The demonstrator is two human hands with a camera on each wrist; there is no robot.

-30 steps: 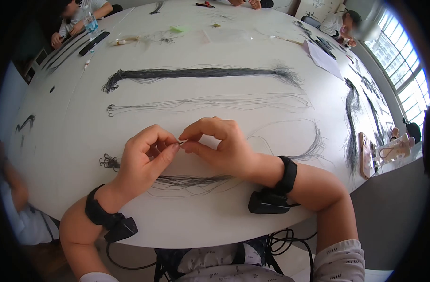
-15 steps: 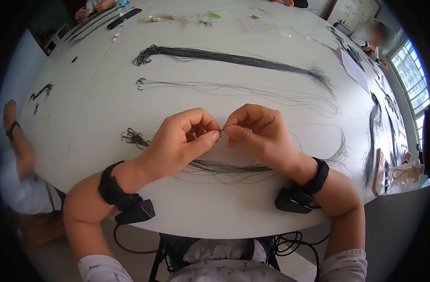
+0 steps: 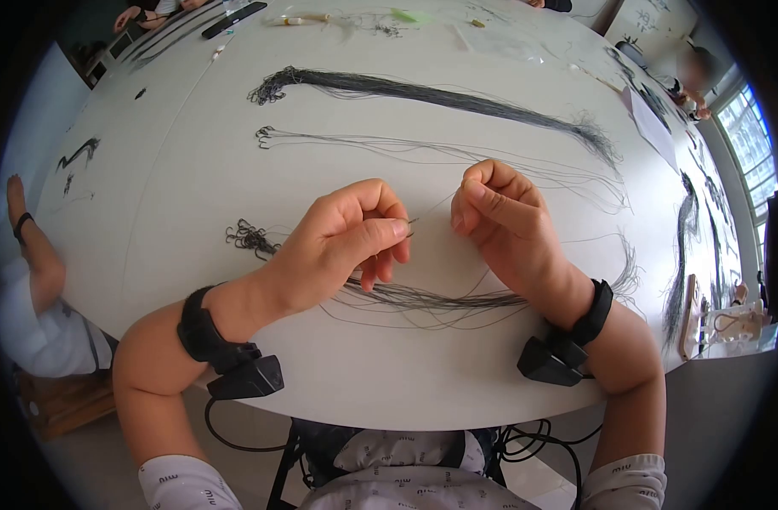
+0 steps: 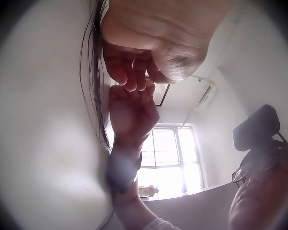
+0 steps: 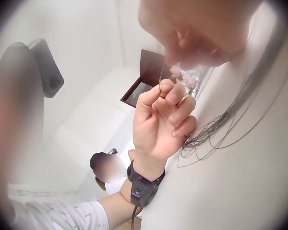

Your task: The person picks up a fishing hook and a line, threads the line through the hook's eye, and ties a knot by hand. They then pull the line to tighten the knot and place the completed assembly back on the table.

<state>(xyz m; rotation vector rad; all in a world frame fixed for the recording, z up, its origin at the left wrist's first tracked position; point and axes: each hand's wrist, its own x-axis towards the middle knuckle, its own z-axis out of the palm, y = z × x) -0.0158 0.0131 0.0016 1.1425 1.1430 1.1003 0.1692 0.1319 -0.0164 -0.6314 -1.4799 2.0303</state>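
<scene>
In the head view the left hand (image 3: 346, 246) pinches a small dark hook (image 3: 412, 223) between thumb and index finger. A thin dark line (image 3: 437, 206) runs from it to the right hand (image 3: 508, 217), whose thumb and index finger pinch it. The hands are apart, raised over the table. The right wrist view also shows the small hook (image 5: 160, 87) at the left hand's fingertips (image 5: 166, 86). Below the hands lies a loose bundle of dark lines (image 3: 457, 299), with a cluster of hooks (image 3: 251, 240) at its left end, partly covered by the left forearm.
Further back on the white table (image 3: 185, 170) lie a thick bundle of lines (image 3: 423, 95) and a thinner group (image 3: 389, 144) with hooks at the left. More bundles (image 3: 680, 255), a phone (image 3: 689, 314) and paper (image 3: 650, 127) are at the right. Other people sit around the table.
The hands came together at the hook and have since drawn apart, the right one moving right and away, with line showing between them. The head view has shifted.
</scene>
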